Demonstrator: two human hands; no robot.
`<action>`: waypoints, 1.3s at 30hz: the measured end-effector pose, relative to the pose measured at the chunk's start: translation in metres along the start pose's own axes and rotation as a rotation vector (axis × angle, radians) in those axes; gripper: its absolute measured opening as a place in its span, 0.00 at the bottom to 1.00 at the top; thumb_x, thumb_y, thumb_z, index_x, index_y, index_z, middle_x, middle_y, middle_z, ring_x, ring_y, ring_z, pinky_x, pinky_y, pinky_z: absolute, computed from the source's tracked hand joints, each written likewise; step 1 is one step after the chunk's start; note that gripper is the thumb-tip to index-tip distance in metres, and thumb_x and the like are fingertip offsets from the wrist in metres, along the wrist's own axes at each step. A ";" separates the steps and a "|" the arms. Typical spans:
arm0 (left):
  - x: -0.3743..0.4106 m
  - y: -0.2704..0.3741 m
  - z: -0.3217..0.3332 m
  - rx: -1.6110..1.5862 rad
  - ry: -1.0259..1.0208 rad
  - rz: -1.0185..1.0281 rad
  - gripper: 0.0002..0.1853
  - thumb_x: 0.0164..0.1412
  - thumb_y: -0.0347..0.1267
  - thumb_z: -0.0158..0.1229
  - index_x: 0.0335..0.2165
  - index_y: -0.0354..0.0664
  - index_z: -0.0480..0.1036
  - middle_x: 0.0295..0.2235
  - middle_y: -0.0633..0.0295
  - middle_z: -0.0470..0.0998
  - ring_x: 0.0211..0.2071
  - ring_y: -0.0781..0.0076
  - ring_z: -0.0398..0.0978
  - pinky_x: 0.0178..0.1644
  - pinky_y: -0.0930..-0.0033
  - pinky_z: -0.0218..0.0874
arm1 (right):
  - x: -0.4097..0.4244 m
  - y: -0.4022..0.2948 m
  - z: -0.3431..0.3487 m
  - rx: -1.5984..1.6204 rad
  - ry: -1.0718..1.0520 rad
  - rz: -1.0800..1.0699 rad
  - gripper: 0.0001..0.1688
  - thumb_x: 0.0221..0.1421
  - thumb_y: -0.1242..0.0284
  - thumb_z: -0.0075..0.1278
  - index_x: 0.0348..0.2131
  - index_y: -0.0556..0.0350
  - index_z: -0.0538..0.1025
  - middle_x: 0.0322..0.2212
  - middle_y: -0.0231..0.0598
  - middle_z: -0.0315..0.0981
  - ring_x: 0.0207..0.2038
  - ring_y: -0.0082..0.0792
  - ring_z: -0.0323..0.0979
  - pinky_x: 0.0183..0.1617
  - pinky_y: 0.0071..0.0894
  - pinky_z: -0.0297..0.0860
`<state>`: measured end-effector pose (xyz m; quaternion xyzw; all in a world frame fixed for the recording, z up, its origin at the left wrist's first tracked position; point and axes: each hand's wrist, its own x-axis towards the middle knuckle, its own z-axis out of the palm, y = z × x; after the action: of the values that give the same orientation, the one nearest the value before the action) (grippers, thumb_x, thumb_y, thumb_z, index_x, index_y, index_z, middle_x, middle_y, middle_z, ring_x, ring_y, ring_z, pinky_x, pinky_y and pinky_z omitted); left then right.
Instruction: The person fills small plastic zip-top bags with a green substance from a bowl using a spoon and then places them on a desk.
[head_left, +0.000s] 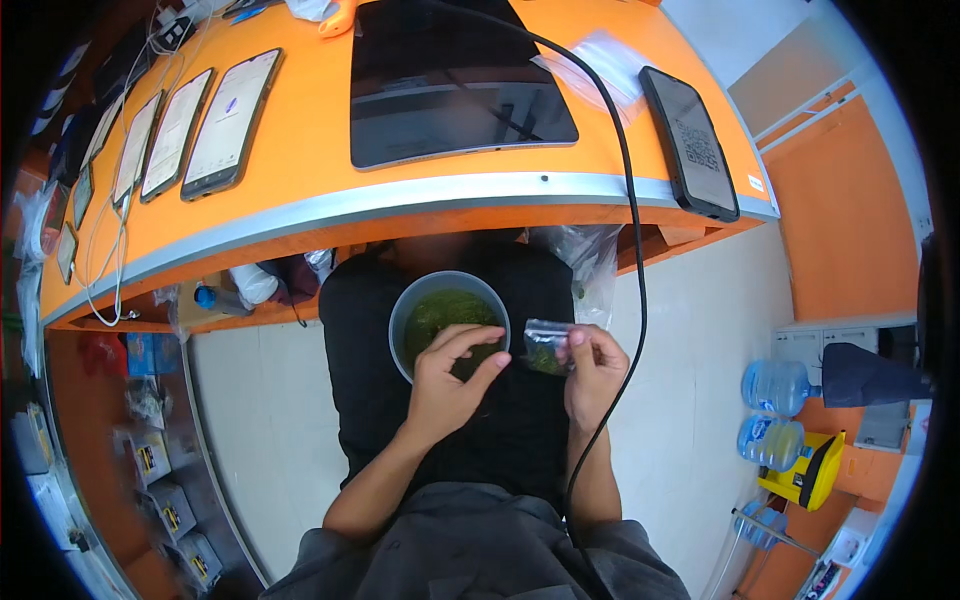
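A grey round tub (399, 319) rests on my lap, holding finely shredded green plant matter (450, 306). Over its lower right part hovers my left hand (448, 371), thumb and fingers apart, with nothing visible between them. My right hand (596, 367) pinches a small clear zip bag (541, 341) by its right side, just right of the tub. Some green matter lies in the bottom of the bag. The bag's right end is hidden behind my fingers.
An orange desk (300, 142) spans the front, bearing a tablet (457, 97), several phones (232, 124), a phone showing a printed code (690, 142) and clear plastic bags (611, 67). A black cable (636, 240) hangs past my right arm. Water bottles (776, 386) stand right.
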<state>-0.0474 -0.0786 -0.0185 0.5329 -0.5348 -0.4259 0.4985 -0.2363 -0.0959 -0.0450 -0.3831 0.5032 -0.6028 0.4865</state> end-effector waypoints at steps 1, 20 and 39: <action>-0.001 -0.002 0.003 -0.033 -0.017 -0.006 0.12 0.57 0.28 0.66 0.41 0.37 0.80 0.39 0.58 0.80 0.40 0.71 0.76 0.43 0.72 0.65 | -0.004 0.001 0.002 0.020 -0.050 -0.023 0.07 0.61 0.75 0.57 0.33 0.64 0.79 0.26 0.36 0.76 0.27 0.22 0.71 0.33 0.20 0.67; -0.017 -0.006 0.014 -0.257 0.104 -0.032 0.04 0.57 0.22 0.65 0.32 0.33 0.78 0.32 0.60 0.78 0.34 0.76 0.74 0.41 0.75 0.65 | -0.012 0.007 0.003 0.045 -0.286 -0.161 0.04 0.56 0.83 0.57 0.34 0.67 0.81 0.29 0.44 0.78 0.31 0.30 0.75 0.36 0.24 0.71; -0.036 -0.073 -0.100 0.321 0.504 -0.081 0.14 0.60 0.27 0.62 0.43 0.32 0.73 0.44 0.53 0.73 0.46 0.63 0.73 0.51 0.67 0.64 | 0.088 0.085 -0.065 -0.748 0.230 -0.411 0.18 0.58 0.79 0.57 0.48 0.68 0.77 0.39 0.47 0.80 0.39 0.31 0.79 0.41 0.27 0.76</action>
<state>0.0600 -0.0403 -0.0796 0.7148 -0.4331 -0.2098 0.5074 -0.3015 -0.1675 -0.1436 -0.5554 0.6509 -0.5021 0.1253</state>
